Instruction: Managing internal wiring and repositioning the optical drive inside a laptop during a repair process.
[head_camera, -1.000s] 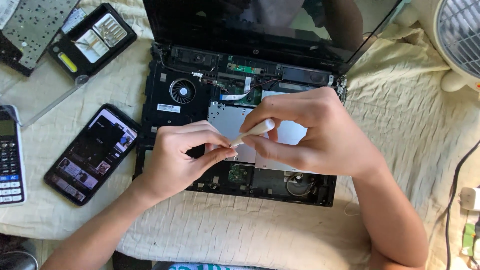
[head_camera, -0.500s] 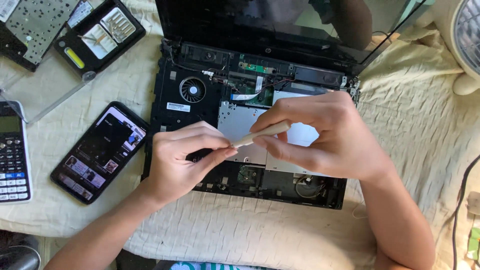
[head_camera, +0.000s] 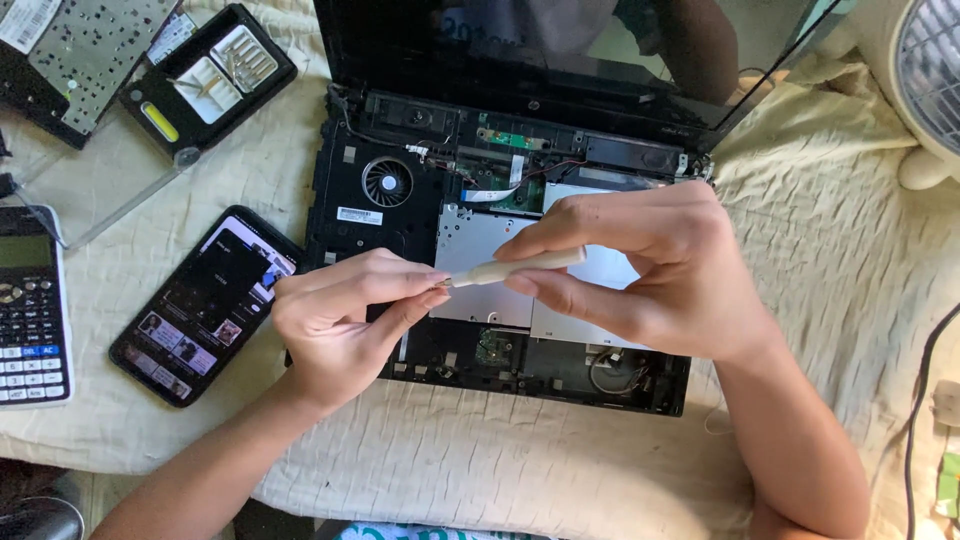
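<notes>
1. Two hands meet over the opened laptop: right hand (head_camera: 660, 270) has its grip clamped on a slim pale screwdriver (head_camera: 520, 267), thumb and fingers around the handle, shaft held level.
2. Left hand (head_camera: 345, 320) pinches the tool's tip end between thumb and forefinger; whether a bit or a screw sits there, cannot tell.
3. Step in hand, by my read: fitting or adjusting the tip, not yet driving.
4. Tool hovers above the silver plate (head_camera: 480, 255) of the laptop base (head_camera: 345, 215), fan (head_camera: 388, 183) to its left.
5. Next move calls for a steady tip, lowered straight onto a screw.
6. Nearby on the cloth-covered tabletop (head_camera: 830, 240): bit case (head_camera: 205, 75), smartphone (head_camera: 205, 305), calculator (head_camera: 30, 310).
</notes>
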